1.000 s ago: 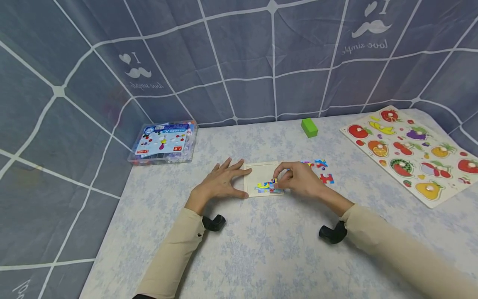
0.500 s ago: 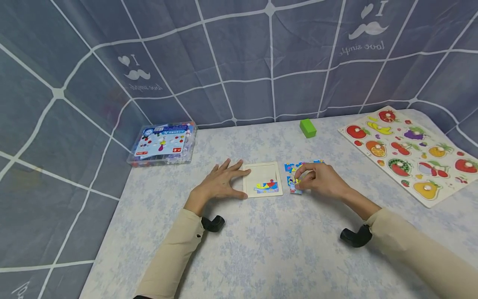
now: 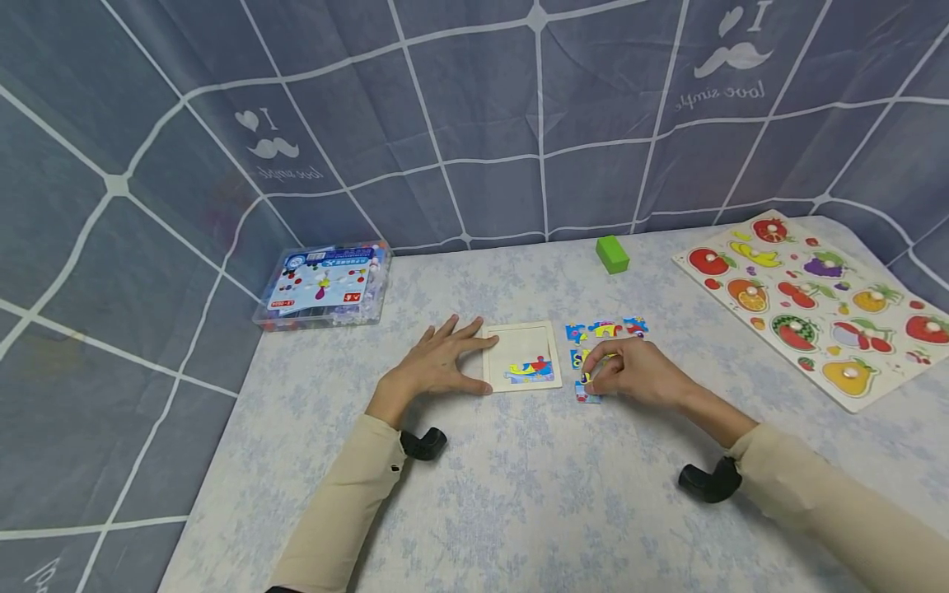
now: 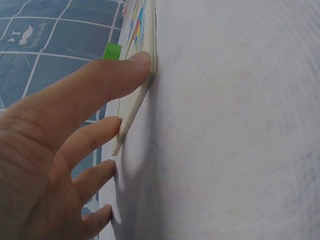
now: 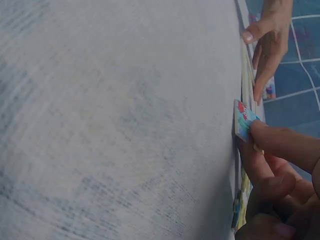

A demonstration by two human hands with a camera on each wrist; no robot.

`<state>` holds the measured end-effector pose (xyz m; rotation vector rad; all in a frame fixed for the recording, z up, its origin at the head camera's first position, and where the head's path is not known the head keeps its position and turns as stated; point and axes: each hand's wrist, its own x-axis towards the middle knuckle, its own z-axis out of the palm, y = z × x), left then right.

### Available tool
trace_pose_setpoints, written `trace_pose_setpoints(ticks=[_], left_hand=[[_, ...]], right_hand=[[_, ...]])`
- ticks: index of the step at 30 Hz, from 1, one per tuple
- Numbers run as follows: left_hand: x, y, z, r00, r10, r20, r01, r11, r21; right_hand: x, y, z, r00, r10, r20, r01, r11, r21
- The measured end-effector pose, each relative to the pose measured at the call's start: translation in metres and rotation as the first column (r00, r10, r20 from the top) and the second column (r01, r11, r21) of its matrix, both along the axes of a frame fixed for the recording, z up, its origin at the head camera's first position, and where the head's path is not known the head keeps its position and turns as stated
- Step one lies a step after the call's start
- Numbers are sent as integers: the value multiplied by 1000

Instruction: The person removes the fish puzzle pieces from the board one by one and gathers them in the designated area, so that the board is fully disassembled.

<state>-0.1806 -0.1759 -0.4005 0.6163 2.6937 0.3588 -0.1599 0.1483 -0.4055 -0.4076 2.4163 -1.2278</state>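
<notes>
A small pale wooden puzzle tray [image 3: 557, 356] lies on the table in the head view, with a few joined colourful puzzle pieces [image 3: 530, 371] along its near side. My left hand [image 3: 437, 362] has its fingers spread, thumb and index finger touching the tray's left edge; the left wrist view shows the thumb [image 4: 127, 72] on the corner. To the tray's right, my right hand [image 3: 639, 372] pinches a puzzle piece [image 5: 244, 120] between thumb and index finger, close over the table. Several loose puzzle pieces [image 3: 606, 329] lie just beyond that hand, which partly hides some of them.
A clear plastic box [image 3: 326, 287] with a printed label stands at the back left. A green block [image 3: 612, 254] is at the back, behind the loose pieces. On the right lies a fruit knob board [image 3: 815, 305]. A grid-patterned curtain [image 3: 489, 123] hangs behind the table.
My right hand has moved from over the tray to its right, carrying the puzzle piece, then slightly nearer. The loose pieces show more now. My left hand stays at the tray's edge.
</notes>
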Motion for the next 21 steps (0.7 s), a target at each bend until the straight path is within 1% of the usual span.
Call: trace_pose_setpoints(ticks=[5,7,14,21], left_hand=[[0,0,0,1000,0,0,0,1000,3],[0,0,0,1000,1,-1,-1,1000,5],[0,0,-2,1000,3,-5,-3,1000,13],[0,-1,-3,1000,4,-6,-3,1000,11]], right_hand=[[1,-5,0,994,-1,-106,7,999,52],[1,-7,0,992,-2,-128,9,998,62],[2,-8,2,992,-1,-125,12,996,86],[2,-8,0,991,-1,-137,17,993,114]])
